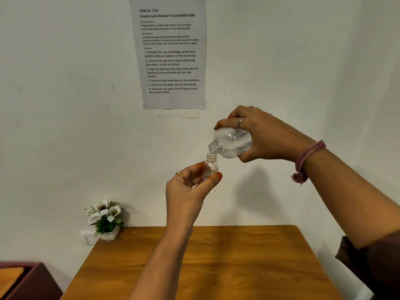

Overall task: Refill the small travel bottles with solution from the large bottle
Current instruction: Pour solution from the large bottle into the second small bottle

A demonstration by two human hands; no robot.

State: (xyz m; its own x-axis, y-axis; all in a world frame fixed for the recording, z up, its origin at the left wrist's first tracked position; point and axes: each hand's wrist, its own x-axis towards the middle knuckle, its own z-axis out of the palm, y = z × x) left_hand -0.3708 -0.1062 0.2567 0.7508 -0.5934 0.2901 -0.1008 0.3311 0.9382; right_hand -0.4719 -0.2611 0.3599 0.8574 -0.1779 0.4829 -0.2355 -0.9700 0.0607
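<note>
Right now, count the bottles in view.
2. The large bottle is tilted in the right hand; the small travel bottle is upright in the left hand. Others may be out of frame.

Single head-worn wide-angle cam, looking fwd and slightly down from close behind both raised forearms, facing a white wall w/ printed paper sheet [167, 53]; brown wooden tabletop [216, 267] fills lower frame.

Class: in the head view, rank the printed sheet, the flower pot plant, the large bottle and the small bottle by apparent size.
1. printed sheet
2. flower pot plant
3. large bottle
4. small bottle
Nearness may skew ranks two and three.
</note>
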